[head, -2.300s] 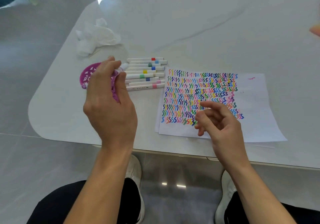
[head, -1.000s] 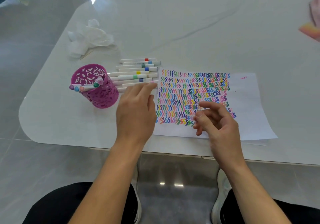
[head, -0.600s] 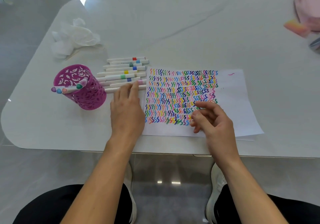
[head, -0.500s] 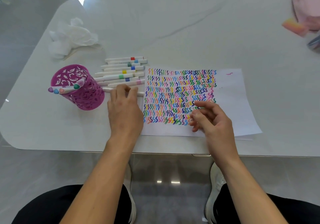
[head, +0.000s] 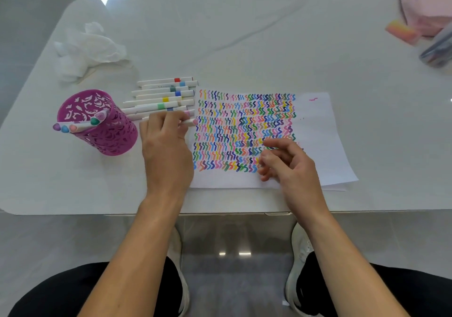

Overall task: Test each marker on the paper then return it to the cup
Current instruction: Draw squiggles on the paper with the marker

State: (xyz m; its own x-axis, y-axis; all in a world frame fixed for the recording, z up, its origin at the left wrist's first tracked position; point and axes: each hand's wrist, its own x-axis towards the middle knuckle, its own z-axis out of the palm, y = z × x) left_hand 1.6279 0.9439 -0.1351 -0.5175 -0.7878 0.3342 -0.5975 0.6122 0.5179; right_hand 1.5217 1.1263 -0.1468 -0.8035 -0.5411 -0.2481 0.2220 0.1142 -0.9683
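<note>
A purple cut-out cup (head: 107, 133) stands at the left of the white table, with several markers (head: 75, 127) leaning out over its left rim. To its right, a row of white markers (head: 161, 96) lies beside the paper (head: 315, 121), which is covered in coloured zigzag marks. My left hand (head: 166, 150) is at the near end of that row. Its fingers curl over the nearest marker (head: 190, 122), whose pink end sticks out toward the paper. My right hand (head: 291, 167) hovers over the paper's lower right part, fingers loosely curled, holding nothing.
A crumpled white tissue (head: 90, 50) lies behind the cup. At the far right edge are a pink cloth item (head: 425, 6), an orange-pink block (head: 401, 32) and a clear pouch of pens (head: 437, 47). The table's front edge is just below my wrists.
My left hand let go of a marker in the cup, moved right to the row and curled onto the nearest marker. My right hand stayed over the paper.
</note>
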